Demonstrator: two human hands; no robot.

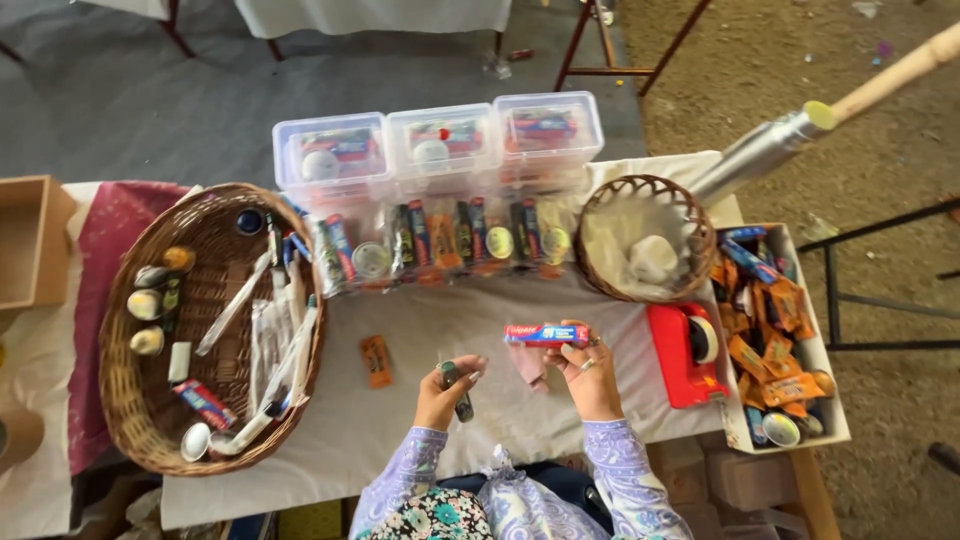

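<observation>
My right hand (585,368) holds a small red, white and blue toothpaste box (546,334) level above the white tablecloth (420,320). My left hand (447,385) is closed around a small dark tube-shaped item (458,389). Both hands hover near the front middle of the table. An orange sachet (376,360) lies flat on the cloth to the left of my left hand. A pale pink packet (527,364) shows under the toothpaste box.
A large wicker basket (120,400) of toiletries sits left. Three clear lidded boxes (437,145) and a row of clear filled bags (440,240) stand behind. A small round basket (645,238), a red tape dispenser (684,352) and a white box of sachets (775,345) are right.
</observation>
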